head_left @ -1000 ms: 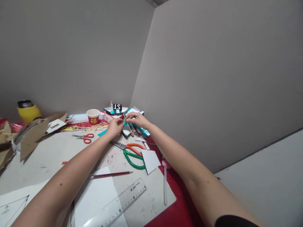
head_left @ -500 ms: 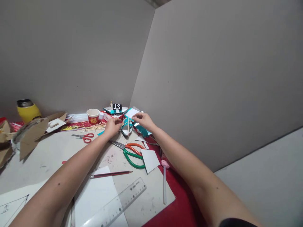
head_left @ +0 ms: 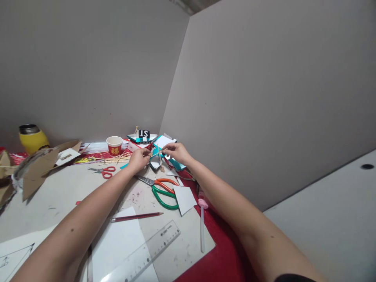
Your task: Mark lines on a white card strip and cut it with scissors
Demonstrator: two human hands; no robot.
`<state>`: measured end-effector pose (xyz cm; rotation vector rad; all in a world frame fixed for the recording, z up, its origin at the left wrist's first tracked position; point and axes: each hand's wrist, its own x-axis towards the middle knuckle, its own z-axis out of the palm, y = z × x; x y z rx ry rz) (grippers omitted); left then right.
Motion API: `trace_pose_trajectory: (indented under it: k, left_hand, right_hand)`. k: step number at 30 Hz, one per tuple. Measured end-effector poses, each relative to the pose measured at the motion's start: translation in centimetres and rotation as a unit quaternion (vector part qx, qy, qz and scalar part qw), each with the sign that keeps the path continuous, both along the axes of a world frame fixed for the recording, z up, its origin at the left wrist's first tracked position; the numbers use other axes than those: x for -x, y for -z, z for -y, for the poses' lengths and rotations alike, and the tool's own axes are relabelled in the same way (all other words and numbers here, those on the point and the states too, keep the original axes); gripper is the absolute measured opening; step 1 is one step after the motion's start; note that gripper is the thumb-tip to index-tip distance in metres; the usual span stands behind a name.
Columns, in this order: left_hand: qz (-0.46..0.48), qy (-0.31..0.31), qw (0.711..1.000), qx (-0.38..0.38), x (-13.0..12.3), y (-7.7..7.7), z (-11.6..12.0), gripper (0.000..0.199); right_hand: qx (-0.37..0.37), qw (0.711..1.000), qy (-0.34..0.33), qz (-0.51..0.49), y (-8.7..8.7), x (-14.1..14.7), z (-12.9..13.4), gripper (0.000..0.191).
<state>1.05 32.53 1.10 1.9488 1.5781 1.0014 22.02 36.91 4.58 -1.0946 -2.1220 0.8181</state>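
Wooden stick (head_left: pixel 155 155), a skinny one, is pinched in my fingertips on both sides: left hand (head_left: pixel 140 159) at one end, right hand (head_left: pixel 178 153) at the other, so it bridges the gap between them. Another stick (head_left: pixel 160 163) crosses it closer to upright, but it's tiny and cluttered up there, so I can't tell if they're joined. Just below my grip, near the far right corner of the surface (head_left: pixel 69 188), there's a little teal-and-white boat (head_left: pixel 154 165). Second boat (head_left: pixel 151 138) with the "ST" patch is behind it at the far edge, red cup (head_left: pixel 114 146) off to its left. Big scissors (head_left: pixel 164 192) lie on my side of the grip, pencil (head_left: pixel 136 217) and clear ruler (head_left: pixel 152 250) closer to the near edge.
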Motion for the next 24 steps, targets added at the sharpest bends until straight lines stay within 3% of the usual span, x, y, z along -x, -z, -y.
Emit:
trace_pose_trajectory:
  k: [6,13,24]
  left_hand:
    - [-0.03,0.005,1.0,-0.002,-0.3,-0.4,0.3,0.03]
    - [-0.048,0.003,0.999,-0.003,-0.8,-0.8,0.8,0.03]
    - [-0.048,-0.009,0.999,-0.012,-0.9,-0.4,0.6,0.03]
  right_hand:
    - [-0.022,1.0,-0.018,0.002,-0.9,0.6,-0.6,0.02]
    - [-0.024,0.999,-0.023,-0.006,-0.7,0.8,-0.3,0.019]
    - [0.043,0.994,0.022,-0.098,-1.4,-0.2,0.8,0.021]
